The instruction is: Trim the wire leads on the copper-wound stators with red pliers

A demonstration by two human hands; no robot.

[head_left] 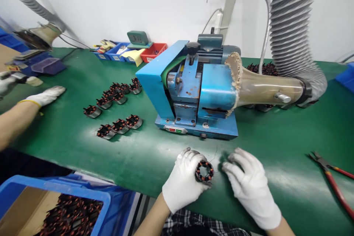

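My gloved left hand (184, 179) is closed around a motor stator (204, 172), a ring with black slots and copper windings, tilted so its open end faces up toward me. Thin wire ends stick out from it to the upper right. Just right of the stator, my gloved right hand (250, 184) hovers over the table with fingers curled and fingertips together. A fine wire seems to run toward those fingertips, but whatever is between them is too small to make out. Both hands are in front of the blue belt-driven machine (185, 92).
More stators (120, 126) stand in rows left of the machine. Red-handled pliers (330, 177) lie at right. A blue bin (106, 195) at lower left holds many stators. A duct hose (294, 22) joins the machine. At far left is another person's gloved hand (45, 96).
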